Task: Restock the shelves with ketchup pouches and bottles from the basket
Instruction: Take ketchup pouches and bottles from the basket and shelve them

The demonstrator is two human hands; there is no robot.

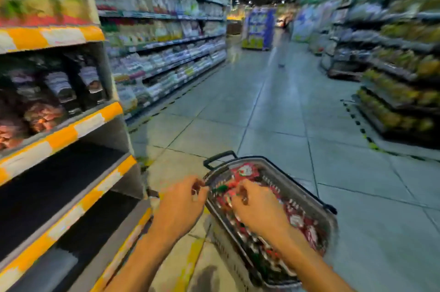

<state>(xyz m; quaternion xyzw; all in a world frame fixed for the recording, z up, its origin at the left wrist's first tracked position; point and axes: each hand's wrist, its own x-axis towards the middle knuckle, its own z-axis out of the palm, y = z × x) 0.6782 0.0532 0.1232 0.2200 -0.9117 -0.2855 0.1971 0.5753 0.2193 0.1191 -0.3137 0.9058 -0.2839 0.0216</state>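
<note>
Head view: both hands reach into the grey basket (307,190) of red ketchup pouches (245,170). The left hand (183,199) and right hand (257,206) have curled fingers, but blur hides what either holds. Each should take one pouch firmly before lifting.

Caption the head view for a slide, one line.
Both hands, left hand and right hand, reach into the basket of red ketchup pouches beside empty shelves.

No readable text anywhere. Only blurred white blotches on the red pouches (245,170) in the basket (307,187), lower centre; smeared pale labels on the dark bottles (60,87) at left; illegible shelf tags (164,44), upper left.
</note>
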